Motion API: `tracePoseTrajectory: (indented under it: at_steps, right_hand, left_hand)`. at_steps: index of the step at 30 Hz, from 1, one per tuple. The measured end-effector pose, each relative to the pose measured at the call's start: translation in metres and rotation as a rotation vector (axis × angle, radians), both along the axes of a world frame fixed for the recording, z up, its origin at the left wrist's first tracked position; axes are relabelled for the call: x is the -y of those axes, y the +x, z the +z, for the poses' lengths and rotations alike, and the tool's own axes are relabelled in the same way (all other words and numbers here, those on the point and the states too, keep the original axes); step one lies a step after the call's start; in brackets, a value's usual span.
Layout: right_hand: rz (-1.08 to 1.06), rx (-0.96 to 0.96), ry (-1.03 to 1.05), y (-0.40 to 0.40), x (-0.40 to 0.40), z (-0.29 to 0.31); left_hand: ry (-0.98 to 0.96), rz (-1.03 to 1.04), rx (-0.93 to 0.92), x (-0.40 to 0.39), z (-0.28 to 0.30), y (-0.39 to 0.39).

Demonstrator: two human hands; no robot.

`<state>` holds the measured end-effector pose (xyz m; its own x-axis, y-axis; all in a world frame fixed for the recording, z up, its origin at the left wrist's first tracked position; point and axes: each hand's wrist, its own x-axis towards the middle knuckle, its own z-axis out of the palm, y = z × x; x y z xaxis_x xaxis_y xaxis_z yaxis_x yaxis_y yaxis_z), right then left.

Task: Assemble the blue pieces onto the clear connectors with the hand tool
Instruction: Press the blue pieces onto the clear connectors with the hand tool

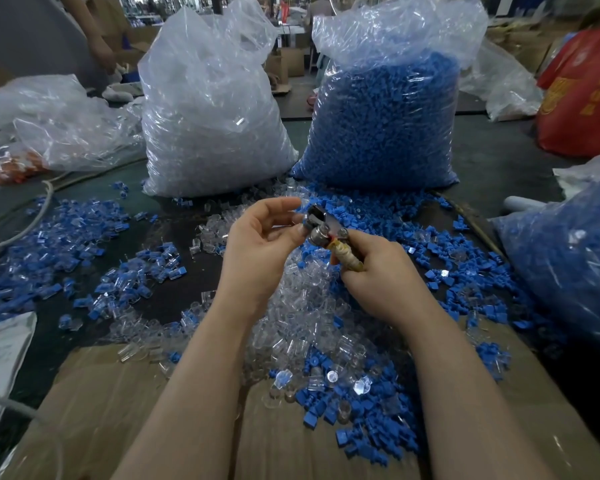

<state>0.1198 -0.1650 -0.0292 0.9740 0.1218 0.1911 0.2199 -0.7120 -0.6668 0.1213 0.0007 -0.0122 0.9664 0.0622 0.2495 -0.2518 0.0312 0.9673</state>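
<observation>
a: where are the hands rn?

b: both up over the table [492, 161], close together at the tool. right hand [383, 277] is wrapped round the taped handle of the hand tool [326, 233]. left hand [257, 244] is at the tool's metal head, thumb and forefinger curled in as if pinching sth small against it. can't tell what's in the pinch, too small and partly hidden. prob a blue piece or a clear connector.

a: and the parts?

b: everywhere. loose blue pieces [371, 431] and clear connectors [291, 306] heaped under the wrists, on the table and on the cardboard [118, 410] at the near edge. a spread of blue-and-clear ones to the left [49, 247], look like done ones imo but not sure. big bag of clear connectors [208, 109] and big bag of blue pieces [385, 123] stand at the back, side by side.

a: so how to do this step right?

b: looks like loading the head. seat the part square in the head before squeezing, no tilt, or it'll prob jam or crack the clear one. keep the left fingertips [293, 204] off the closing faces, hold the part by its sides only. right hand steady, one firm squeeze, not a jerk.

a: risk?

b: pinched fingertip, or a half-seated piece.
</observation>
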Motion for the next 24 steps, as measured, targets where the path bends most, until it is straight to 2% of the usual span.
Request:
tracePoseTrajectory:
  at_steps: [3,5,10,13,15,19,21,24]
  right_hand:
    - [0.001,0.029,-0.031,0.001,0.000,-0.002]
    - [-0.035,0.070,-0.070,0.001,0.001,-0.003]
    - [-0.211,0.126,-0.098,0.005,0.010,-0.006]
    - [-0.335,0.142,-0.182,0.006,0.013,-0.008]
    - [-0.425,0.122,-0.235,0.007,0.015,-0.009]
    - [-0.539,0.089,-0.333,0.008,0.021,-0.010]
    - [-0.571,0.031,-0.357,0.006,0.022,-0.010]
    - [-0.594,-0.063,-0.384,0.005,0.024,-0.013]
  left_hand:
    - [-0.012,0.000,-0.043,-0.005,-0.001,0.001]
    - [-0.120,0.055,-0.131,-0.014,-0.001,0.004]
    - [-0.775,0.180,-0.403,-0.055,-0.004,0.014]
    - [-1.140,0.265,-0.409,-0.079,-0.010,0.013]
    - [-1.285,0.353,-0.383,-0.091,-0.014,0.013]
    - [-1.449,0.470,-0.338,-0.106,-0.020,0.014]
    - [-1.473,0.509,-0.322,-0.109,-0.022,0.014]
    - [-1.319,0.490,-0.350,-0.104,-0.020,0.012]
